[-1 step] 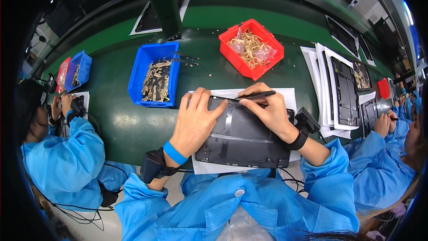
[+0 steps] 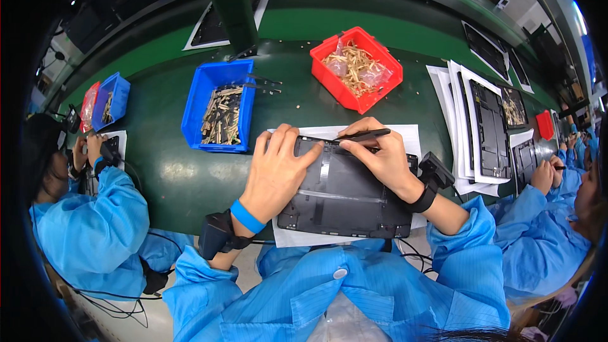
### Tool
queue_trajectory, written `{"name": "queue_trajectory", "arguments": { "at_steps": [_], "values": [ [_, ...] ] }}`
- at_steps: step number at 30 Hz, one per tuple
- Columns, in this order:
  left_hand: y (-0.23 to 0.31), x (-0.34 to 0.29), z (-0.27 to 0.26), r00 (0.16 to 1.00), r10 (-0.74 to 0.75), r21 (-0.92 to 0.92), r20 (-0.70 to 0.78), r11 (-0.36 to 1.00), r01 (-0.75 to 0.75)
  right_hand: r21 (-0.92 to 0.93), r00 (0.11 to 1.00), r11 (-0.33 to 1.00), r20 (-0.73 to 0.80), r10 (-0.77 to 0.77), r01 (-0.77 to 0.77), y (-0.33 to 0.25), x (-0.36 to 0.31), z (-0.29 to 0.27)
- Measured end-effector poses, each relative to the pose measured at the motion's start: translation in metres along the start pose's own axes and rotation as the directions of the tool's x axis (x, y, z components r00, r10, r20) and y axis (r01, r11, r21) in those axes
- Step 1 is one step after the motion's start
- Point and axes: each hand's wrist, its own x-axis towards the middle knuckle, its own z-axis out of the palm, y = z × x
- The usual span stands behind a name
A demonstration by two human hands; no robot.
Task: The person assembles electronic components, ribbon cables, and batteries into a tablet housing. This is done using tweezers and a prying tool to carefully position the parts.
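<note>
On the green table, right in front of the person, the left hand lies flat with fingers spread on the upper left corner of a dark rectangular panel, pressing it down. The right hand is closed around black tweezers, pinched between thumb and fingers, with the tips pointing left along the panel's top edge, near the left fingertips. The panel rests on a white sheet. Beyond the hands stand a blue bin of small brownish strips and a red bin of tan parts in clear bags. To the right lies a stack of similar panels on white sheets. Co-workers in blue smocks sit on both sides.
</note>
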Motion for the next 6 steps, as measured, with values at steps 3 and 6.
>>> {"name": "queue_trajectory", "arguments": {
  "at_steps": [3, 6],
  "values": [
    [-0.0038, 0.0012, -0.0032, 1.0, 0.002, -0.049, 0.029, 0.999, -0.001, -0.041, 1.0, 0.999, 0.011, -0.015, 0.016, 0.0003, -0.0001, -0.0007],
    [-0.0033, 0.0004, -0.0045, 0.999, -0.01, -0.066, 0.043, 0.998, 0.013, -0.082, 1.0, 0.997, 0.019, -0.011, 0.012, 0.0032, -0.0001, -0.0011]
  ]
}}
